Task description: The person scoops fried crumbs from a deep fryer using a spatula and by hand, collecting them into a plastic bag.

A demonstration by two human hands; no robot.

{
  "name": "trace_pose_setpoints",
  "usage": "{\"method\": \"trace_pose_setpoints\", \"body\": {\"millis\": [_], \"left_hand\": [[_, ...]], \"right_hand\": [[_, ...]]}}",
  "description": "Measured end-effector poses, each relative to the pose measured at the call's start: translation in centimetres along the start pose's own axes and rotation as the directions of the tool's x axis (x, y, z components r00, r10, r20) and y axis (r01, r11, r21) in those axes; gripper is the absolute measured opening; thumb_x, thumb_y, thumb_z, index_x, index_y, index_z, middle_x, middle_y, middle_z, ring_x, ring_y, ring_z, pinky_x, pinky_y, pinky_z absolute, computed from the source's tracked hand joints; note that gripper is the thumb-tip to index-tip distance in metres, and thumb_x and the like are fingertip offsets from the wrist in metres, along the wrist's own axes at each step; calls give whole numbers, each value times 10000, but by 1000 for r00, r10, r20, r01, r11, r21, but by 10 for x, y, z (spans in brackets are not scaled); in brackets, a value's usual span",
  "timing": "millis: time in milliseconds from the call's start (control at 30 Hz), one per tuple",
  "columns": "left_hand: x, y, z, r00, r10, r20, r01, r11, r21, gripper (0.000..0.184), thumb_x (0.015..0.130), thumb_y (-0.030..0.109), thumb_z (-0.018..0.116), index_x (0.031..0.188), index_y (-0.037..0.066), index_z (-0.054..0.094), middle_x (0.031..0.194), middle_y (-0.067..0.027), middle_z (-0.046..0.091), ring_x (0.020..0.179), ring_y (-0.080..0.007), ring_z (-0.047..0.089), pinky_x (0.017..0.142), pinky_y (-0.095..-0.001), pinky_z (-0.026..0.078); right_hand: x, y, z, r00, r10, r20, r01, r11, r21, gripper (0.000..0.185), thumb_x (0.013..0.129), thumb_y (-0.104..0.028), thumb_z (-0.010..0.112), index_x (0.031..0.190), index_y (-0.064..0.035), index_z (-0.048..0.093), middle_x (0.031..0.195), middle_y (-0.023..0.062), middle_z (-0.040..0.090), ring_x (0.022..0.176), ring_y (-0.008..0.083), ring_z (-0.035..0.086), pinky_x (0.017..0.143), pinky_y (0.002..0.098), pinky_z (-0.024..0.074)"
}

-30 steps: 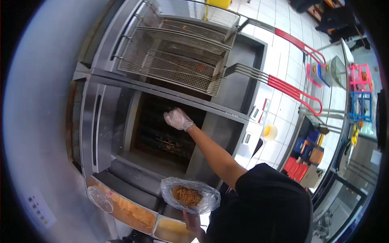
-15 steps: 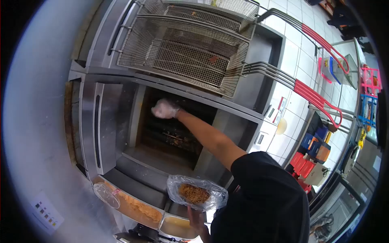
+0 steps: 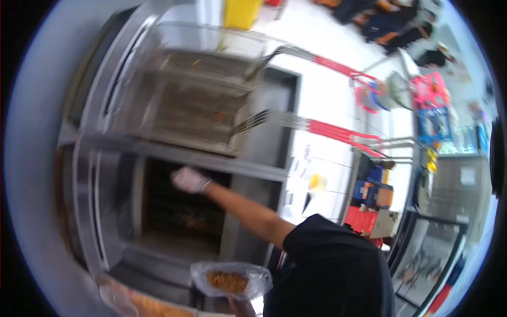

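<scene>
My right hand, in a clear plastic glove, is over the dark fryer well. Its fingers are curled into a fist; blur hides anything inside it. Pale bits float in the well below it. Closer to me, a clear plastic bag lies spread around brown crumbly food. My left hand holds the bag from its lower edge, mostly hidden underneath and at the frame's bottom.
Two wire fry baskets with red handles rest over the neighbouring fryer. A tray of orange-coloured food is at the bottom left. Boxes and a glass-fronted cabinet stand at right. People are in the background.
My view has swung and blurred, so the fryer, baskets and bag appear farther left and lower. My right hand stays fisted over the well. The bag remains in my left hand.
</scene>
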State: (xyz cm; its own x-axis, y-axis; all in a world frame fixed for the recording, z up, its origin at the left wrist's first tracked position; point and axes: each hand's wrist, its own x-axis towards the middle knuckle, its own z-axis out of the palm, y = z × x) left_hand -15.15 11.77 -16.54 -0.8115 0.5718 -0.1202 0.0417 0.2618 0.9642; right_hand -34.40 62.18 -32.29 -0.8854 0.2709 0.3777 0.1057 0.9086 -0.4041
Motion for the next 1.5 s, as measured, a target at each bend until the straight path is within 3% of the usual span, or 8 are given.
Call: {"method": "trace_pose_setpoints", "body": {"millis": [233, 567, 700, 833, 933, 1133, 1300, 1500], "left_hand": [[93, 35, 65, 982, -147, 117, 135, 985, 104, 706, 975, 384, 595, 1475, -86, 428, 1319, -229, 577, 959, -240, 660, 913, -402, 542], [123, 36, 81, 962, -164, 219, 145, 984, 101, 681, 959, 319, 612, 1484, -75, 427, 1230, -190, 599, 947, -227, 645, 913, -385, 527], [124, 38, 79, 961, -167, 221, 148, 984, 100, 674, 953, 293, 618, 1487, -71, 426, 1194, -175, 607, 943, -222, 639, 913, -379, 521], [123, 38, 78, 965, -173, 196, 158, 983, 89, 668, 947, 267, 625, 1491, -66, 426, 1158, -160, 616, 939, -217, 633, 912, -372, 514], [119, 42, 75, 967, -183, 179, 171, 982, 78, 665, 942, 247, 630, 1493, -63, 425, 1132, -148, 622, 935, -213, 628, 912, -367, 510], [97, 50, 55, 968, -220, 118, 213, 974, 72, 661, 933, 209, 640, 1498, -56, 425, 1078, -125, 635, 929, -205, 619, 912, -357, 501], [42, 75, 10, 953, -302, 14, 300, 950, 85, 660, 925, 176, 648, 1503, -51, 424, 1034, -106, 646, 923, -199, 612, 912, -349, 493], [14, 107, 4, 924, -372, -86, 377, 925, 52, 662, 915, 137, 658, 1508, -44, 423, 980, -83, 658, 916, -191, 603, 911, -339, 484]], "right_hand": [[-10, -27, -13, 980, 199, -16, -156, 810, 565, 431, 958, -261, 531, 610, -8, 518, 609, 231, 556, 576, 443, 539, 583, 529, 444], [15, -35, -95, 905, 425, 12, -350, 731, 586, 352, 932, -211, 552, 642, -11, 567, 586, 248, 524, 524, 422, 494, 556, 526, 417], [-28, 8, 56, 995, -41, -92, 32, 994, -102, 156, 908, -174, 559, 795, -67, 558, 627, 129, 514, 534, 308, 508, 500, 462, 395], [-76, 10, 66, 933, -19, -360, -110, 936, -336, 157, 875, -198, 591, 820, -51, 586, 771, 135, 605, 660, 264, 562, 592, 448, 444], [-55, -10, -3, 714, 620, 325, -694, 562, 450, 166, 867, -180, 599, 752, -64, 564, 694, 167, 580, 601, 330, 523, 590, 470, 434], [9, -23, 29, 968, 245, -49, -155, 745, 649, 260, 888, -239, 560, 679, -102, 487, 633, 169, 513, 565, 357, 502, 564, 473, 411], [69, -30, 86, 950, -124, -287, 154, 984, 85, 232, 828, -261, 606, 655, -151, 498, 599, 83, 505, 565, 307, 534, 577, 439, 456], [13, -10, 29, 967, 242, -81, -166, 838, 519, 253, 902, -182, 549, 677, -65, 556, 667, 186, 578, 609, 411, 547, 578, 511, 439]]}}
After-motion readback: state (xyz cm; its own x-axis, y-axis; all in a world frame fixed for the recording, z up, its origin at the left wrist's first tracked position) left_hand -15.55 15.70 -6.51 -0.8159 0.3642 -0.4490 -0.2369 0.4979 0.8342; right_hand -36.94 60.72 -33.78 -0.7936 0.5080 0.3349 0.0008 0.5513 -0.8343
